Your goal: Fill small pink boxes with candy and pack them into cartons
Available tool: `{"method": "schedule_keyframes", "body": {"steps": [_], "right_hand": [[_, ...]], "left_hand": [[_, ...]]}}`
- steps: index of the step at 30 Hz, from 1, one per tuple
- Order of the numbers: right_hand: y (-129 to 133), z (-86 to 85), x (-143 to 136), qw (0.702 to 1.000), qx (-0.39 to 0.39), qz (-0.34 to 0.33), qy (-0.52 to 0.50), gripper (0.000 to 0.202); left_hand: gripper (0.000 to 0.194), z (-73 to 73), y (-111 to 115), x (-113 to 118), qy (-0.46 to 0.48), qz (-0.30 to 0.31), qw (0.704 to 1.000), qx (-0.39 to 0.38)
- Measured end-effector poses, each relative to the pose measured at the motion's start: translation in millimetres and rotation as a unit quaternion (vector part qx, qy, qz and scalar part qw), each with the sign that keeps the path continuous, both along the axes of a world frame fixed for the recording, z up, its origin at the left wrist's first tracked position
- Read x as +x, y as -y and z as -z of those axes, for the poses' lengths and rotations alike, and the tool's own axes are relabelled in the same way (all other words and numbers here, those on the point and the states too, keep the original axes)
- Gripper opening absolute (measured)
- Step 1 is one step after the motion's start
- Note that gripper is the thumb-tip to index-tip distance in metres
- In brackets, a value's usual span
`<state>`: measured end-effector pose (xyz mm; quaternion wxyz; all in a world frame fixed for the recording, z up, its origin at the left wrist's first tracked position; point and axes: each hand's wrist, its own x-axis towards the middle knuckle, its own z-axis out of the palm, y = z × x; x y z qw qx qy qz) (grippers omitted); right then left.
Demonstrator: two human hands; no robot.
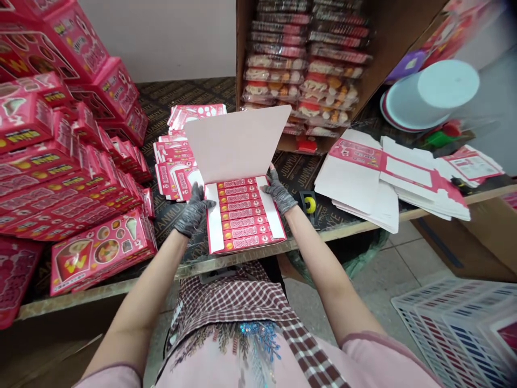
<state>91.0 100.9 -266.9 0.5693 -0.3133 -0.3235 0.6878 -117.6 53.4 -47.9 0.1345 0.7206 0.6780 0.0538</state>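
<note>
Clasping the open carton (238,145) by its side edges — each grip closed on it — are the left hand (194,210) and right hand (279,192). It sits at the front edge of the worktop (291,164), bare strips separating it from pink boxes (105,249) leftward.

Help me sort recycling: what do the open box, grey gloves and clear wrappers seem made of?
Open box: probably thin card; matte, pale inside, crisp folds.
Grey gloves: likely knitted fabric; matte, mottled, close-fitting.
Clear wrappers: seemingly glossy plastic film; see-through, with bright highlights.
</note>
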Motion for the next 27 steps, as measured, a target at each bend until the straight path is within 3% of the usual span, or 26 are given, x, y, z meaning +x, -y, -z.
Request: {"method": "schedule_keyframes", "body": {"steps": [2,5,7,10,14,19,23,27], "right_hand": [[-5.5,-3.5,4.3,0.999,0.021,0.036,-0.026,0.090],[3.0,-7.5,7.2,0.996,0.021,0.045,-0.071,0.059],[16.2,-8.4,10.1,0.996,0.022,0.033,-0.086,0.065],[41.8,-5.5,21.0,0.996,0.071,0.047,0.023,0.071],[87.9,5.3,42.3,0.967,0.171,0.032,0.185,0.074],[138.0,14.9,58.7,0.932,0.239,0.010,0.271,0.071],[151.3,12.2,65.6,0.903,0.278,-0.013,0.326,0.082],[153.8,8.1,73.1,0.890,0.297,-0.035,0.344,0.079]], "left_hand": [[0.093,-14.4,-24.6,0.2,0.054,0.039,0.998,-0.016],[0.066,-37.5,-48.1,2.0,0.086,0.115,0.988,-0.061],[0.053,-49.6,-53.7,2.6,0.070,0.146,0.983,-0.089],[0.059,-58.3,-45.9,1.8,0.038,0.167,0.981,-0.088],[0.059,-57.0,-7.4,2.8,-0.021,0.203,0.977,-0.057],[0.062,-44.4,53.1,24.0,-0.207,0.203,0.956,-0.048],[0.056,-37.5,101.7,41.5,-0.242,0.247,0.933,-0.099],[0.047,-37.5,134.3,38.9,-0.230,0.245,0.938,-0.088]]}}
